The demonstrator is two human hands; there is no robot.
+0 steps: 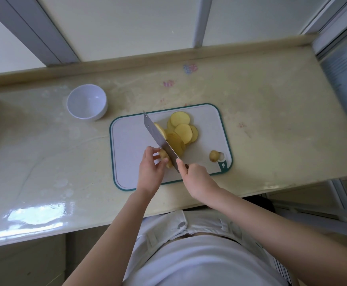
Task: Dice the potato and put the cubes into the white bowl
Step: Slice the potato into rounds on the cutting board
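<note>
Head view: right hand (197,178) is gripping the knife (159,134), left hand (151,171) is pinching the potato stub (165,156), white bowl (79,104) is standing bare inside.

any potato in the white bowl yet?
No. The white bowl shows only its bare inside, and the potato slices all lie on the cutting board.

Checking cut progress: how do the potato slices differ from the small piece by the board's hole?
The potato slices are flat, yellow and overlapping; the small piece is rounded, brownish and alone. The slices are broader than the small piece. Both lie on the cutting board, undiced.
</note>
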